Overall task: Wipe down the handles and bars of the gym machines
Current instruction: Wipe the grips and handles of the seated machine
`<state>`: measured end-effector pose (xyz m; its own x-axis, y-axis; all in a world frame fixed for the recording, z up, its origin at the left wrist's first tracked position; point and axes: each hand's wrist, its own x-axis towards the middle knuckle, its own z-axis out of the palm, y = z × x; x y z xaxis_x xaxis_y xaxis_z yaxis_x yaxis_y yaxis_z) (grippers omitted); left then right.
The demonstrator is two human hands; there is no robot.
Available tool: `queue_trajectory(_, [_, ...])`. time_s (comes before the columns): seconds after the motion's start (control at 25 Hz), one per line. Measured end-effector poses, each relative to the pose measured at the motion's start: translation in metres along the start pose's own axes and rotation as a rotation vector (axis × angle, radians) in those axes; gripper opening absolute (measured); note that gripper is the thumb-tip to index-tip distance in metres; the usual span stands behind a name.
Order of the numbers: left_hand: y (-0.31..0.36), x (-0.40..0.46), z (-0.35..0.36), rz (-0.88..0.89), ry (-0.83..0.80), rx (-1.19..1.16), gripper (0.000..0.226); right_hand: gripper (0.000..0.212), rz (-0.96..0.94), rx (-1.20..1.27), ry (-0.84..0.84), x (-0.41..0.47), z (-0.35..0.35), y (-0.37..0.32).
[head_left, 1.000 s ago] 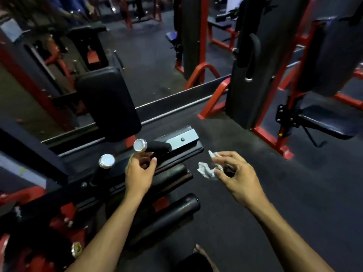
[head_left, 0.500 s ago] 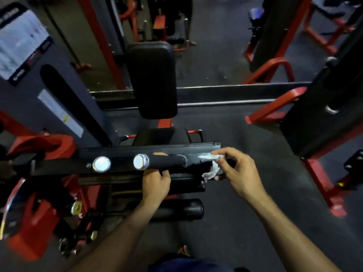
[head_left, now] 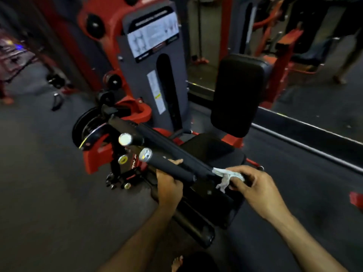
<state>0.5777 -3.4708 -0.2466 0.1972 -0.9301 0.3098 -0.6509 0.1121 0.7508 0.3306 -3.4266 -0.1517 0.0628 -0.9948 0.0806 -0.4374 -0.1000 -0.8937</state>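
Nearest me, a bare foot (head_left: 177,262) at the bottom edge. My left hand (head_left: 170,186) wraps from below around the black foam handle (head_left: 169,166), which has a silver end cap. My right hand (head_left: 255,188) pinches a crumpled white wipe (head_left: 225,176), fingers curled, pressing it against the black bar (head_left: 176,146) just beside that handle. Beyond: black seat (head_left: 212,150), upright back pad (head_left: 237,95), grey weight-stack shroud (head_left: 153,79) carrying an instruction placard (head_left: 153,36).
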Motion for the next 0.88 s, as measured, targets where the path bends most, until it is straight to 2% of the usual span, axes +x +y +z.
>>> queue_trajectory(0.12, [0.010,-0.007,0.013,-0.177,0.096,0.064,0.055,0.053,-0.063,0.111,-0.154,0.023,-0.009,0.007])
queue_trajectory(0.28, [0.010,-0.016,0.032,-0.225,0.171,-0.153,0.047,0.057,-0.231,0.052,-0.325,0.065,-0.012,0.011])
queue_trajectory(0.36, [0.009,-0.014,0.040,-0.255,0.314,-0.230,0.039,0.054,-0.297,-0.028,-0.362,0.087,-0.011,0.020])
queue_trajectory(0.4, [0.008,-0.013,0.042,-0.266,0.349,-0.207,0.038,0.052,-0.323,-0.064,-0.385,0.096,-0.011,0.023])
queue_trajectory(0.52, [0.000,-0.018,0.050,-0.114,0.390,0.014,0.037,0.057,-0.389,-0.079,-0.546,0.127,-0.014,0.039])
queue_trajectory(0.56, [0.002,-0.017,0.048,-0.143,0.378,0.050,0.037,0.061,-0.372,-0.012,-0.600,0.137,-0.010,0.043])
queue_trajectory(0.64, [0.009,-0.015,0.043,-0.284,0.380,-0.065,0.034,0.065,-0.333,0.093,-0.716,0.154,0.004,0.046])
queue_trajectory(0.76, [0.027,-0.023,0.042,-0.311,0.422,-0.006,0.038,0.042,-0.457,0.077,-0.841,0.175,0.021,0.037])
queue_trajectory(0.88, [0.048,-0.020,0.037,-0.535,0.557,-0.074,0.040,0.030,-0.651,0.021,-0.895,0.202,0.017,0.023])
